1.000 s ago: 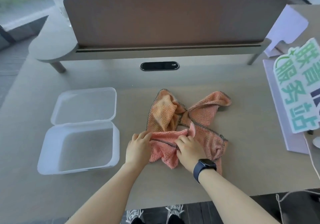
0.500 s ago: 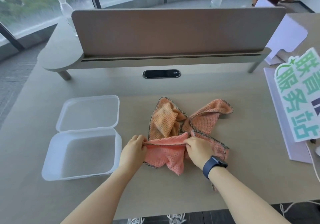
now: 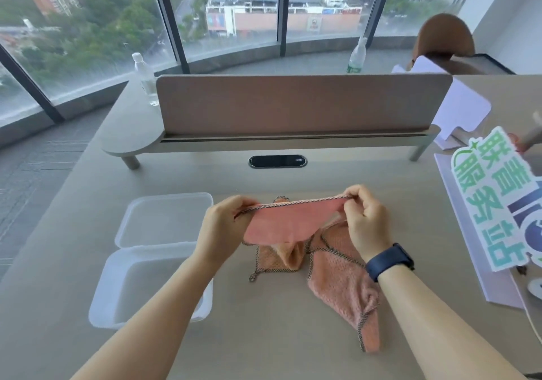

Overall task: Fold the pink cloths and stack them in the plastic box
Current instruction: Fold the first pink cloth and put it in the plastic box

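Both hands, L & R, pinch a pink cloth stretched taut betw. them above the desk, two more cloths below, open box just L of L hand.

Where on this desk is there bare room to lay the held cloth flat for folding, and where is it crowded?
Bare desk lies near the person, between the plastic box and the pink cloth on the right. Another free strip runs between the cloths and the black cable port. It is crowded under the held cloth, where loose cloths pile up, and at the right by the sign.
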`<act>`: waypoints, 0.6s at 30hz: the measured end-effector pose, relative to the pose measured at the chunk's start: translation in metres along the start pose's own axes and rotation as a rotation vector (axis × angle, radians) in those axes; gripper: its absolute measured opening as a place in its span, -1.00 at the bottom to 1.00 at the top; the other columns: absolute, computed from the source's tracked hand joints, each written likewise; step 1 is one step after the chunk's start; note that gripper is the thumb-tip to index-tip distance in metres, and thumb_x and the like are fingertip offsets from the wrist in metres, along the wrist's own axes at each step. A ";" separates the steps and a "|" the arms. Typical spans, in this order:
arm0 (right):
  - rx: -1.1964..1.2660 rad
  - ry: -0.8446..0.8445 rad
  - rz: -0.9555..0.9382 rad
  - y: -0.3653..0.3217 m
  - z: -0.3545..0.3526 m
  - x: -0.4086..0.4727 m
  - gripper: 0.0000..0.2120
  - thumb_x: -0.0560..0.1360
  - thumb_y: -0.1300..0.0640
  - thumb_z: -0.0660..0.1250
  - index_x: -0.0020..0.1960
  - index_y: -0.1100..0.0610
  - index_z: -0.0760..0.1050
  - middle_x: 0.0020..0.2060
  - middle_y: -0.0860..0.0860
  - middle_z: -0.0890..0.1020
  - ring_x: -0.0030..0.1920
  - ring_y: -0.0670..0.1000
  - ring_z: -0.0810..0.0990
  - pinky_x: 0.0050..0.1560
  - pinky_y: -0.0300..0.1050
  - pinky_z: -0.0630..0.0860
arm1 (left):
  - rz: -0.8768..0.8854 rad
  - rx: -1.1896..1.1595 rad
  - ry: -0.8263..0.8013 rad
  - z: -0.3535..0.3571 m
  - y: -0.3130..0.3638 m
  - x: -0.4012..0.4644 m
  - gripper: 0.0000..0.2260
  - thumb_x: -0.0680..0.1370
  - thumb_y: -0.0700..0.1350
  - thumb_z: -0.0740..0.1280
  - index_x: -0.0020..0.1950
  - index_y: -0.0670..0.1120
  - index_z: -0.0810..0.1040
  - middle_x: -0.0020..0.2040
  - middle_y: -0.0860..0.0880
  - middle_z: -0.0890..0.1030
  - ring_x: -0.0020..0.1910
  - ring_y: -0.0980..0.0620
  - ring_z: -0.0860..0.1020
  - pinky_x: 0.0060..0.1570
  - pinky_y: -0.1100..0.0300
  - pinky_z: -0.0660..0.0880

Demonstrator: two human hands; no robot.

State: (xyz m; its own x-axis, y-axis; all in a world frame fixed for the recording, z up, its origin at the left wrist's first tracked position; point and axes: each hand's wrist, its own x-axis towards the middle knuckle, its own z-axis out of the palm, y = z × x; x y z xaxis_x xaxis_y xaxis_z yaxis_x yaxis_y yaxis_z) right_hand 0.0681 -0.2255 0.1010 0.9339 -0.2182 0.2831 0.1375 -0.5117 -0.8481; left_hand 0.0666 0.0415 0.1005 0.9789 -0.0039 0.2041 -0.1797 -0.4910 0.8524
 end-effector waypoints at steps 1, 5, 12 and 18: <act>-0.010 0.007 -0.022 0.000 -0.002 -0.001 -0.87 0.42 0.11 0.16 -0.19 -0.04 0.47 -0.44 0.12 0.58 -0.41 0.16 0.54 -0.42 0.04 0.47 | 0.003 -0.021 -0.006 -0.001 0.002 0.001 -0.77 0.44 -0.33 0.37 -0.06 -0.03 0.69 -0.22 0.21 0.67 -0.20 0.25 0.61 -0.20 0.46 0.46; -0.083 0.019 -0.098 0.016 -0.005 -0.020 -0.82 0.38 0.22 0.21 -0.22 -0.06 0.46 -0.51 0.02 0.51 -0.49 0.01 0.42 -0.46 -0.10 0.36 | 0.002 -0.027 -0.134 0.004 -0.007 -0.009 -0.90 0.42 -0.20 0.50 -0.14 0.00 0.70 -0.28 0.21 0.68 -0.31 0.23 0.59 -0.25 0.41 0.46; -0.333 -0.319 0.131 0.083 -0.002 -0.084 -0.89 0.36 0.14 0.27 -0.26 -0.07 0.44 -0.51 -0.10 0.49 -0.50 -0.11 0.41 -0.50 -0.23 0.29 | -0.240 0.207 -0.537 0.034 -0.066 -0.061 -0.86 0.51 -0.18 0.35 -0.13 0.03 0.67 -0.29 0.14 0.64 -0.26 0.15 0.55 -0.21 0.31 0.45; -0.483 -0.481 0.268 0.107 0.006 -0.107 -0.85 0.42 0.21 0.32 -0.28 0.00 0.49 -0.51 -0.02 0.52 -0.45 -0.03 0.47 -0.36 -0.07 0.43 | -0.392 0.279 -0.683 0.051 -0.096 -0.090 -0.90 0.50 -0.15 0.27 -0.19 -0.11 0.55 -0.29 0.00 0.56 -0.32 0.08 0.41 -0.28 0.18 0.38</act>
State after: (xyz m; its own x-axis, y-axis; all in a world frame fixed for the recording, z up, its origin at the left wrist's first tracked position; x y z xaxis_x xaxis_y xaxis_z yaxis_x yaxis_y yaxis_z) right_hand -0.0151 -0.2521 -0.0225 0.9719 -0.0554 -0.2287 -0.1735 -0.8252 -0.5375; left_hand 0.0002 0.0446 -0.0239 0.8252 -0.2708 -0.4957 0.1292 -0.7638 0.6323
